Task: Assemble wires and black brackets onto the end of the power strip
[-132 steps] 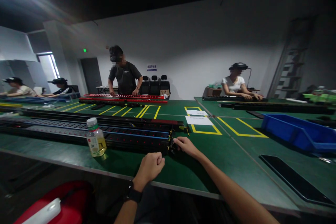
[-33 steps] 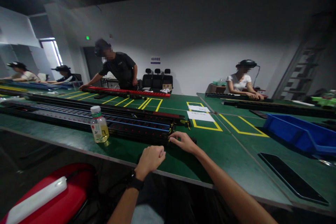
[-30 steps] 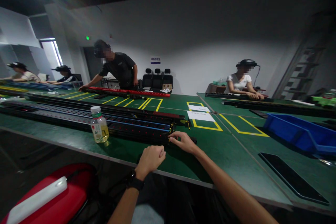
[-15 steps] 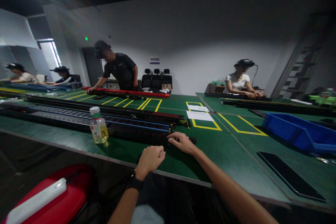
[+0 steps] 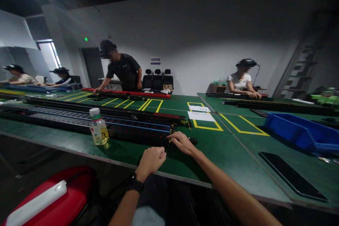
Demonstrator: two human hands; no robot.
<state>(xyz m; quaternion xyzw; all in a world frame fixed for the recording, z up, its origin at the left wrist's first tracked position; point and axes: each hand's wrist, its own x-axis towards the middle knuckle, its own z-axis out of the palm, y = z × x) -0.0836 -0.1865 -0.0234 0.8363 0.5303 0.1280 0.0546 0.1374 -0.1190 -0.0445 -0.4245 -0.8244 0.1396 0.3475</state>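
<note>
r hand [image 5: 182,142] on long blk rail [image 5: 137,132]

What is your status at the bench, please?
Right hand touching end of black power strip. Left hand fisted over table edge. Drink bottle beside strip, clear of hands.

— What can we read here?
— Very little. Far behind the long black strip [image 5: 137,132], on the back wall [image 5: 212,42], we see a small white sign [image 5: 155,59] with a line of blue characters, too small for us to make out.
— And the green one?
— A lit green sign [image 5: 86,39], high on that wall and left of the strip's right end. To us it is only a glow.
— The bottle [image 5: 98,132]?
— It stands at the strip's near side. Its green and white label [image 5: 95,136] is a blur.
— The white sheets [image 5: 200,116]?
— They lie on the table [image 5: 227,152] just beyond the strip's right end. We cannot read their print.
</note>
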